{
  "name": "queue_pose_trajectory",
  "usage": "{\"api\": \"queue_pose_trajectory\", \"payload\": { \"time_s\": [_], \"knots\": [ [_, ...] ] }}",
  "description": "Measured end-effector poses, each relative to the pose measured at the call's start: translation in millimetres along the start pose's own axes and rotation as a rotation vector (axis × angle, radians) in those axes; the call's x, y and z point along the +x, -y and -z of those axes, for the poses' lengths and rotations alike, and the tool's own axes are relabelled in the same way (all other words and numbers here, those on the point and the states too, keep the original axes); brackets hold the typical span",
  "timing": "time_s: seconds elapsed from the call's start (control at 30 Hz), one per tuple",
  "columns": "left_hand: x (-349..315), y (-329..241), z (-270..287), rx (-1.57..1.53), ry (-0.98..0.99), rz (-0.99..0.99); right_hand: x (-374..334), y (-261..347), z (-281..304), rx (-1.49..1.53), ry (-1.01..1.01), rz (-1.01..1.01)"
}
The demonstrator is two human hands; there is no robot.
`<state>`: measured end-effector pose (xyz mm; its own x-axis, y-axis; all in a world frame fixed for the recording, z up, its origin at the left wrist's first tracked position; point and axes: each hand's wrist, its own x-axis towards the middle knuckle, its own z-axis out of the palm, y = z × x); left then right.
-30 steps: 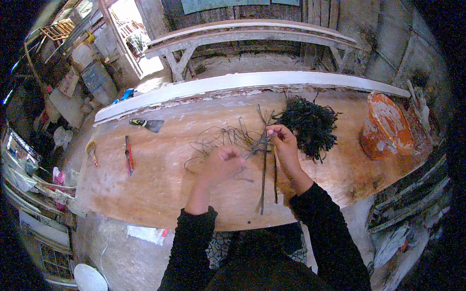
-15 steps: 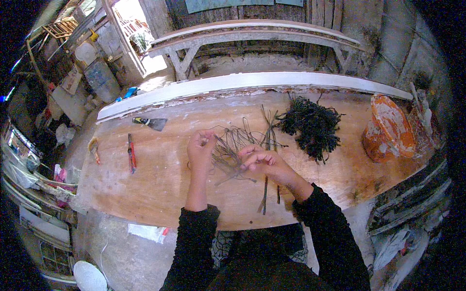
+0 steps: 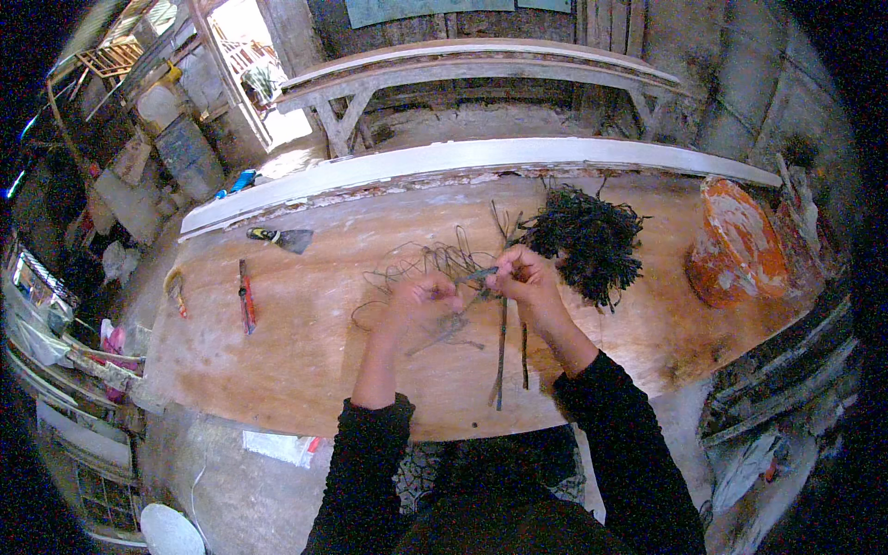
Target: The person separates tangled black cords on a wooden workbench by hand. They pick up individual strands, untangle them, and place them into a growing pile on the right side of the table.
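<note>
Thin dark wire-like strands [image 3: 425, 256] lie in loose loops on the wooden tabletop [image 3: 305, 361]. Over them, my left hand [image 3: 424, 301] is closed in a pinch, slightly blurred. My right hand [image 3: 527, 279] pinches a short dark strip [image 3: 478, 276], which spans the gap between both hands; its exact material is unclear. Long dark strips [image 3: 502, 356] lie lengthwise beneath and beside my right hand, partly covered by it. Just beyond that hand rests a heap of black knotted strands [image 3: 587, 236].
Leftward lie a putty knife [image 3: 287, 240], a red-handled tool [image 3: 247, 298] and a brush [image 3: 176, 291]. An orange, white-smeared bucket [image 3: 740, 245] stands at the right. A long white board [image 3: 481, 153] runs along the far edge, with a bench [image 3: 481, 74] behind.
My left hand has moved right and nearer to me, my right hand slightly right and farther away. A dark strip now stretches between them. The view has shifted slightly.
</note>
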<state>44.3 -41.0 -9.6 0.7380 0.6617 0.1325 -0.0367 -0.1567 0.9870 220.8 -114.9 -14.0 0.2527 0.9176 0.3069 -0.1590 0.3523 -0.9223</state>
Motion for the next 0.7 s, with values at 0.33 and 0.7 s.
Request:
{"api": "queue_pose_trajectory", "payload": {
  "time_s": [0.33,0.7],
  "knots": [
    [-7,-16,-20,0.011,0.121,0.126,11,-9,17,-0.415,-0.303,0.188],
    [9,17,25,0.278,-0.746,-0.165,-3,10,1,-0.212,0.359,-0.016]
  ]
}}
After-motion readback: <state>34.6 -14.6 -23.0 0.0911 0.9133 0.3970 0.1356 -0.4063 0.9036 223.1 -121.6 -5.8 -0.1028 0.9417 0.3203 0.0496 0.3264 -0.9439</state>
